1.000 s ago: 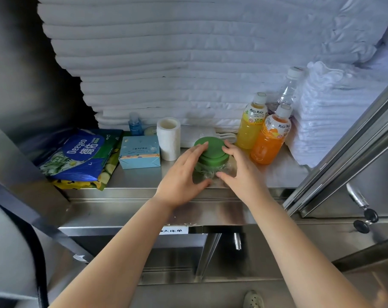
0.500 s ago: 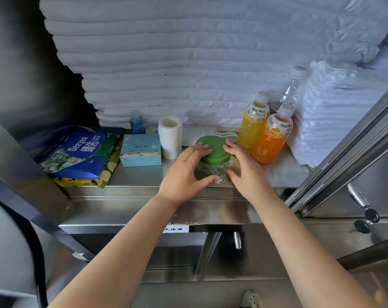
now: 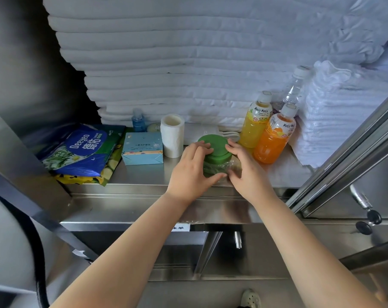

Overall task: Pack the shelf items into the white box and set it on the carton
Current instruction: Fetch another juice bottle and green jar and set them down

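Observation:
A green-lidded jar (image 3: pixel 215 150) wrapped in clear plastic stands at the front of the steel shelf (image 3: pixel 144 176). My left hand (image 3: pixel 189 172) clasps its left side and my right hand (image 3: pixel 247 172) its right side, fingers on the lid. Left of the jar stand a white paper roll (image 3: pixel 172 135), a light blue box (image 3: pixel 142 151), a small blue bottle (image 3: pixel 138 123) and a blue wipes pack (image 3: pixel 77 150). To the right are a yellow juice bottle (image 3: pixel 255 121), an orange juice bottle (image 3: pixel 274 136) and a clear water bottle (image 3: pixel 294 90). No white box or carton is in view.
Folded white linen (image 3: pixel 188 52) is stacked behind the items, and bagged white towels (image 3: pixel 335 112) sit at the right. A steel door frame (image 3: pixel 344 156) with keys (image 3: pixel 371 221) slants along the right. A shoe (image 3: pixel 251 298) shows on the floor below.
Both hands stay on the jar; the left fingers have shifted slightly on the lid. The view has moved a little closer.

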The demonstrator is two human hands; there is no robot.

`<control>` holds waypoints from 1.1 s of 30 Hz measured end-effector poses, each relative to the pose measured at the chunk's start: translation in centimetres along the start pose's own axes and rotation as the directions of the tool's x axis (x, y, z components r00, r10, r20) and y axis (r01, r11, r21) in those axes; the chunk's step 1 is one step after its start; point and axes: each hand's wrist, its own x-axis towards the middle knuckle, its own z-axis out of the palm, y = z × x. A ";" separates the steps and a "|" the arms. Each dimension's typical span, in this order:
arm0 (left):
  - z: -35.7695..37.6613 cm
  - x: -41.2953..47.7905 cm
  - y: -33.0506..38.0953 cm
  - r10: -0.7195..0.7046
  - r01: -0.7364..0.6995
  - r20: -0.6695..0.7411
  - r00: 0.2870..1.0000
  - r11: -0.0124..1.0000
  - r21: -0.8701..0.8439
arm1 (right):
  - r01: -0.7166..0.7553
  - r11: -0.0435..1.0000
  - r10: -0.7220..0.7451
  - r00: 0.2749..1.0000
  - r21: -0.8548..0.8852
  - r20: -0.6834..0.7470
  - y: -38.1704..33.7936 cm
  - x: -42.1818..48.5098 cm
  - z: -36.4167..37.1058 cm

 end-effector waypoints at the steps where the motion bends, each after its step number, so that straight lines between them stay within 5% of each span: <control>1: 0.1 0.0 -0.1 0.003 -0.004 0.003 1.000 1.000 0.021 | 0.001 1.000 -0.001 1.000 0.001 0.002 0.1 0.0 0.0; 12: -1.0 0.3 -1.7 0.060 -0.054 0.126 0.990 0.997 -0.055 | -0.030 0.998 0.028 0.999 0.061 0.029 -0.2 -0.1 -0.3; 17: -1.2 0.3 -1.6 0.056 -0.046 0.117 0.992 0.995 -0.087 | -0.122 0.972 0.089 0.982 0.202 0.166 -0.6 -0.3 -1.3; 23: -1.4 0.2 -1.8 0.084 -0.078 0.118 0.990 0.995 -0.055 | -0.123 0.977 0.117 0.992 0.175 0.045 -1.1 0.2 -0.6; 33: -1.9 0.1 -3.0 0.068 -0.067 0.119 0.991 0.998 -0.014 | -0.107 0.978 0.091 0.991 0.180 0.096 -1.3 1.4 -0.4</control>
